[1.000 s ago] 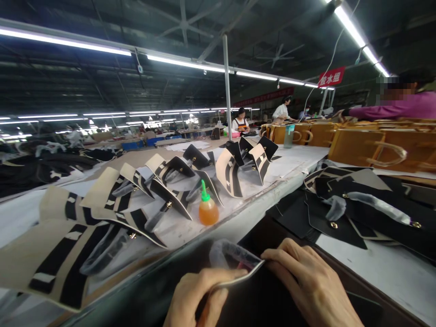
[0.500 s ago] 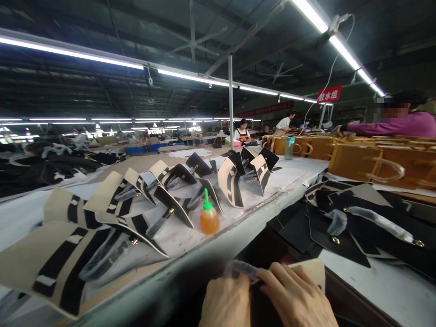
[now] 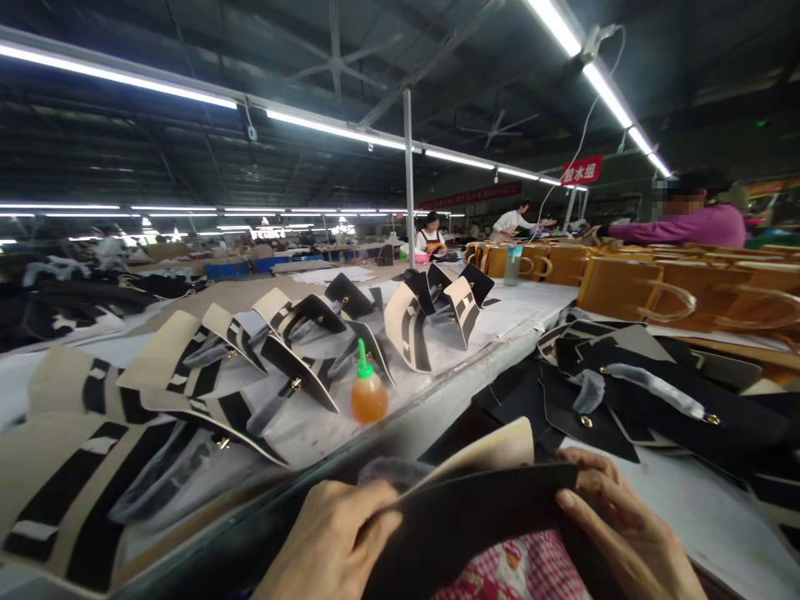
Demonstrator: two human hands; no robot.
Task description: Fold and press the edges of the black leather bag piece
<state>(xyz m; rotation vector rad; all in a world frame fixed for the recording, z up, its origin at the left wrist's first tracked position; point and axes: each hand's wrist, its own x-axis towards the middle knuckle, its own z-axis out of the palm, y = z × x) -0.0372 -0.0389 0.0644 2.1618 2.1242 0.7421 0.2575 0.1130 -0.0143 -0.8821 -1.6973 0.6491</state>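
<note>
We grip the black flap panel (image 3: pixel 475 517) with both hands: left hand (image 3: pixel 331 542) fingers curled over its edge, right hand (image 3: pixel 625 533) pinching its corner, just before the glue bottle (image 3: pixel 368 393).

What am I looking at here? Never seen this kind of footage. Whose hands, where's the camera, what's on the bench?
There is no machine: a person works with bare hands. The single picture comes from a camera on that person's head, looking forward and down, so both hands at the bottom edge are the wearer's own.

The left hand and right hand each grip one side of a bent black panel with a cream underside; pink checked cloth shows beneath it.

On the raised bench stand rows of folded cream-and-black striped pieces, with a small orange bottle with a green nozzle in front. To the right lie black flaps with brass studs, and behind them tan bags with handles. A person in a purple sleeve works at the far right, others farther back.
</note>
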